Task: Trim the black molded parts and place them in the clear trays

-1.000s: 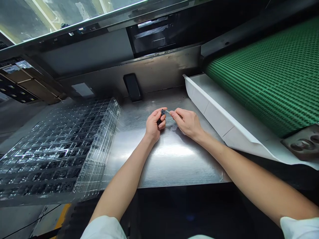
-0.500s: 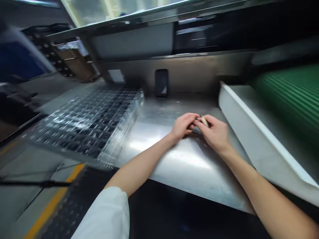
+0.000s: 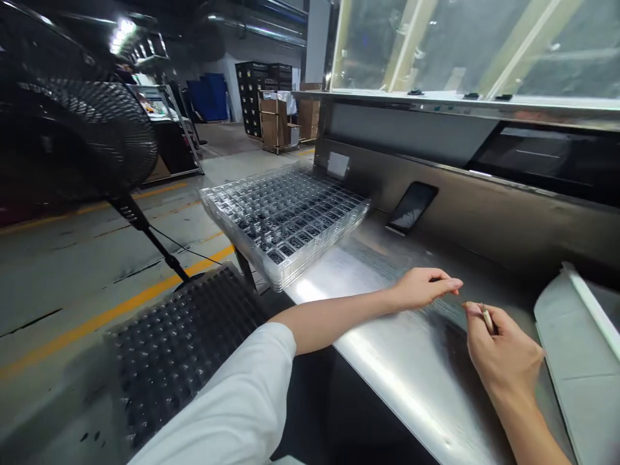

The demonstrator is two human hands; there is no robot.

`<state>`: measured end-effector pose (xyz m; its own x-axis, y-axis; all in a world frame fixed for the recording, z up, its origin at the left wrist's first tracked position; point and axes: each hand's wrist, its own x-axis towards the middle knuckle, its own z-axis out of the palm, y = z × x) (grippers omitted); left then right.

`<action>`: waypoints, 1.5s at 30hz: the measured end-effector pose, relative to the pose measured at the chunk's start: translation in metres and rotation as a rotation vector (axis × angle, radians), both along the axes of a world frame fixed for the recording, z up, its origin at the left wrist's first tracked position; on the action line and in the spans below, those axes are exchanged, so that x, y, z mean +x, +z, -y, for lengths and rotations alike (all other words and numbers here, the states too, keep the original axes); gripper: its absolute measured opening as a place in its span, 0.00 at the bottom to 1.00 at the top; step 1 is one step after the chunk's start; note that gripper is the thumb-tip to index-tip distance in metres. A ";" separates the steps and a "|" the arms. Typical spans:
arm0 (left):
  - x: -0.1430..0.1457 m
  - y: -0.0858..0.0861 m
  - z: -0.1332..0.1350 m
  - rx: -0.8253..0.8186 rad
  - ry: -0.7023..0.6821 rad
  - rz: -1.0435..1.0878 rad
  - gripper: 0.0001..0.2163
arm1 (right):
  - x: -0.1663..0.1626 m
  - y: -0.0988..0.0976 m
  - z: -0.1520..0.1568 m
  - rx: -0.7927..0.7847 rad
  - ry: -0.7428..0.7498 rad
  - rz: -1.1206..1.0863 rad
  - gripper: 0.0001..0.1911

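Note:
My left hand [image 3: 423, 288] hovers just above the steel table [image 3: 387, 361], fingers curled and pinched; only a dark sliver of the small black part shows inside them. A short way to its right, my right hand [image 3: 504, 352] pinches a thin pale stick [image 3: 487, 318] between thumb and forefinger, its tip pointing toward my left hand. The two hands are a few centimetres apart and do not touch.
A stack of clear blister trays [image 3: 285, 219] holding several black parts lies on the table's left end. A phone [image 3: 411, 206] leans on the back wall. A white chute [image 3: 576, 310] sits at right. A standing fan [image 3: 92, 129] and a black dimpled tray [image 3: 179, 342] are at left.
My head has turned left, bringing the fan and floor into view. My hands, which were together at the part, have drawn apart.

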<state>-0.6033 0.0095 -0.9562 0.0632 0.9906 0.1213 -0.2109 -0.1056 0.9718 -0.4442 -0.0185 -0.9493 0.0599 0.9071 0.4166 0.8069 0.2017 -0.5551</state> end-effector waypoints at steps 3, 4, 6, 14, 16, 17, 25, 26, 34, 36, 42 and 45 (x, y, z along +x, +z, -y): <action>-0.006 0.017 0.009 0.086 0.066 -0.108 0.24 | 0.002 -0.005 -0.005 -0.070 0.041 0.077 0.28; -0.010 0.027 0.017 0.132 0.073 -0.159 0.24 | 0.002 -0.007 -0.007 -0.091 0.045 0.096 0.28; -0.024 0.049 0.039 0.246 0.074 -0.323 0.22 | 0.003 -0.009 -0.009 -0.111 0.047 0.130 0.25; -0.193 0.130 0.125 0.333 0.476 -1.349 0.17 | -0.008 -0.003 0.001 -0.220 0.071 0.212 0.19; -0.249 0.134 0.134 0.145 0.553 -1.579 0.17 | -0.011 -0.001 0.004 -0.248 0.071 0.208 0.20; -0.274 0.134 0.137 0.035 0.552 -1.673 0.17 | -0.012 -0.001 0.004 -0.253 0.073 0.204 0.20; -0.367 0.109 0.141 -0.343 0.421 -1.813 0.13 | -0.008 -0.007 0.000 -0.195 0.116 0.142 0.20; -0.370 0.107 0.139 -0.349 0.427 -1.789 0.14 | -0.006 -0.010 -0.001 -0.176 0.132 0.129 0.20; -0.378 0.105 0.128 -0.347 0.468 -1.697 0.27 | -0.003 -0.019 -0.007 -0.127 0.168 0.077 0.21; -0.379 0.108 0.124 -0.358 0.450 -1.666 0.30 | -0.005 -0.017 -0.005 -0.168 0.171 0.087 0.21; -0.389 0.117 0.111 -0.369 0.414 -1.694 0.29 | -0.007 -0.012 0.000 -0.208 0.161 0.125 0.22; -0.391 0.121 0.102 -0.346 0.435 -1.707 0.20 | -0.007 -0.013 -0.001 -0.210 0.164 0.120 0.22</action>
